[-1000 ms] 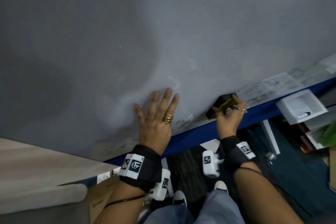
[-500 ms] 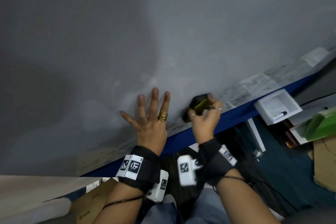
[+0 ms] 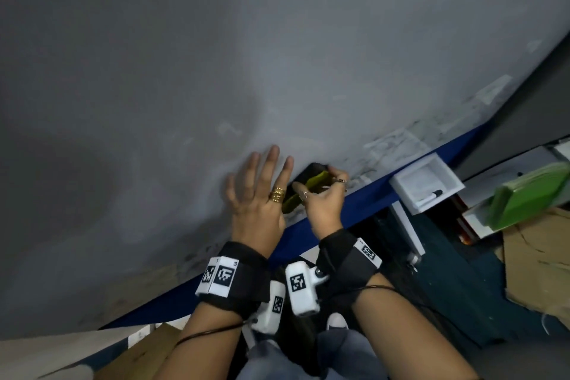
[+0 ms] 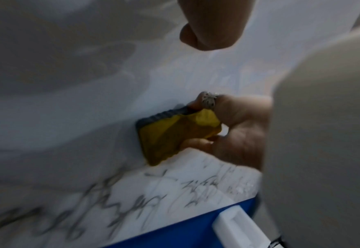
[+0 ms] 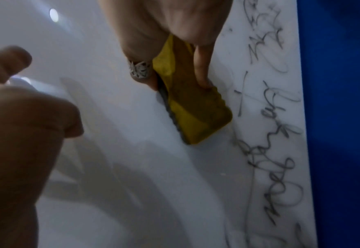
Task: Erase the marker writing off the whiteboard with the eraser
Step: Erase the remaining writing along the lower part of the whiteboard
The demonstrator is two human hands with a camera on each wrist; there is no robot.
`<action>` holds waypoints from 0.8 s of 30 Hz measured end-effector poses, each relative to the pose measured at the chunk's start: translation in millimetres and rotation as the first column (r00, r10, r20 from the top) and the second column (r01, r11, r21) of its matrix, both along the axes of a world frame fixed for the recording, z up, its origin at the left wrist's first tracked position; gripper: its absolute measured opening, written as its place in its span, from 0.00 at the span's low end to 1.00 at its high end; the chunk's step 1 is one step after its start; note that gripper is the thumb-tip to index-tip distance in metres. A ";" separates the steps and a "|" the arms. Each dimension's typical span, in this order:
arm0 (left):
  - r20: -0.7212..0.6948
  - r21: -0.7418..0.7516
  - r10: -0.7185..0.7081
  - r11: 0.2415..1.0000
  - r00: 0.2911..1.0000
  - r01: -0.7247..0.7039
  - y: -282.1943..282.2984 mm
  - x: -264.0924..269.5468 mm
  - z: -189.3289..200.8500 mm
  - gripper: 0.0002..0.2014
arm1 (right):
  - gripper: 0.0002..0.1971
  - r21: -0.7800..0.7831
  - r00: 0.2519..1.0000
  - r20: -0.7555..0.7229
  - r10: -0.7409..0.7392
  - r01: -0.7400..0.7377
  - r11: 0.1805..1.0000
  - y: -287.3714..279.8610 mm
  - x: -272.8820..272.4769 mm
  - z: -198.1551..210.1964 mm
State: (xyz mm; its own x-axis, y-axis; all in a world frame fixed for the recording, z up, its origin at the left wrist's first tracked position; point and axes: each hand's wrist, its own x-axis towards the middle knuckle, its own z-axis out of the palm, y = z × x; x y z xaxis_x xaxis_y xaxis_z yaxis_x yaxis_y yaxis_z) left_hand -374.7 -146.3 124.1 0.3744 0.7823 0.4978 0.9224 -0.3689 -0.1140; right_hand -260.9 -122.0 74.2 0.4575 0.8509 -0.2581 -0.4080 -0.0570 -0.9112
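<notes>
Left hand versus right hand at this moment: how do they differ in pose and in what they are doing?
The left hand lies flat with fingers spread, holding nothing; the right hand curls its fingers round the yellow eraser. The left wears a gold ring, the right silver ones. Both are at the whiteboard, close together near its blue bottom edge.

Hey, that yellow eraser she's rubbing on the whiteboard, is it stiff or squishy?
Probably squishy: the eraser looks creased where the right hand pinches it. Likely light, since fingertips alone hold it. Its ribbed dark face should grip the whiteboard, not slide.
</notes>
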 end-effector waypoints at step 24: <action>-0.322 0.003 -0.040 0.999 0.946 0.043 37.9 27.5 -5.4 0.47 | 0.14 -0.247 0.892 -0.283 -0.353 0.287 0.925 64.8 166.7 25.8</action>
State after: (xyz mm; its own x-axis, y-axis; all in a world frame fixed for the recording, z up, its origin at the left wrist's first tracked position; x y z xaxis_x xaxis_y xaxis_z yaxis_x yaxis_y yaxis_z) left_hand -347.2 -108.3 118.7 0.5480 0.7580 0.3536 0.8200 -0.4035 -0.4059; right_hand -94.2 -57.2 100.0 0.5622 0.5903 -0.5792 -0.6986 -0.0358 -0.7146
